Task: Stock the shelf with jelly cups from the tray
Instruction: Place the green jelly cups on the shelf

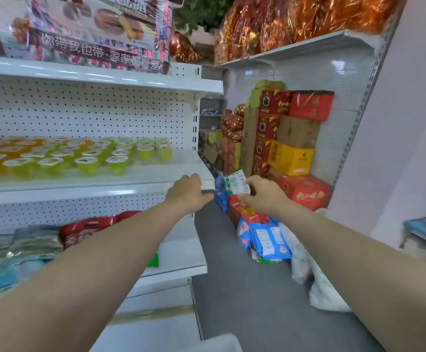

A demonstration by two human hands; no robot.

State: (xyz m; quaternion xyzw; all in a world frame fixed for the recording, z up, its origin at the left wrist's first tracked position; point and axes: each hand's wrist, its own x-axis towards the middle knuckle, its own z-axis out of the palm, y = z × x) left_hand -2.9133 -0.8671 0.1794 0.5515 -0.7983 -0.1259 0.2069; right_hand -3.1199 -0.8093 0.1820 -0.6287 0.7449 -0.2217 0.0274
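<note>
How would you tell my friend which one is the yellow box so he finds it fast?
Go past the end of the white shelf holding jelly cups to the box stack by the back wall. The yellow box sits mid-stack, under a plain brown carton and above a red box. Its neighbours are red or brown; only it is yellow.

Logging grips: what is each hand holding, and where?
The left hand grips the front edge of the shelf at its right corner. The right hand has curled fingers beside a white-green packet; whether they hold it cannot be told.
</note>
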